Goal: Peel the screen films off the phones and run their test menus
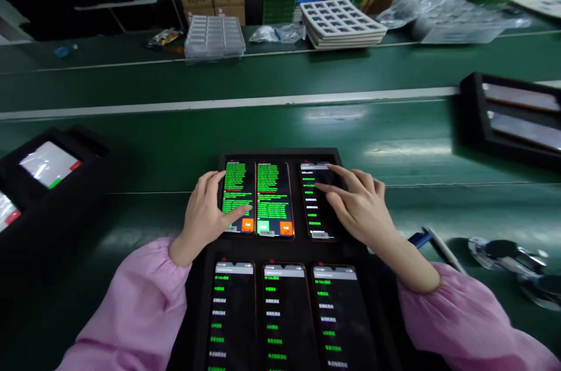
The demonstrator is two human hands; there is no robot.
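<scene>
Several lit smartphones lie face up in two rows in a black foam tray [280, 154]. My left hand [205, 210] rests over the upper left phone [239, 190], fingers at its left edge and thumb stretched across its screen. Beside it, the upper middle phone [274, 193] shows green text, a green button and an orange Fail button. Over the upper right phone [312, 207], my right hand [359, 201] has its fingers spread, a fingertip at the screen's list of green and white lines. Closer to me are the lower left [232, 312], lower middle [287, 318] and lower right [339, 318] phones.
Another black tray [473, 120] with phones stands at the right, and a black holder [26, 184] at the left. A pen [445, 248] and shiny metal discs [504, 251] lie right of my hand. Clear plastic trays [214, 38] and stacked white trays [344, 23] line the back.
</scene>
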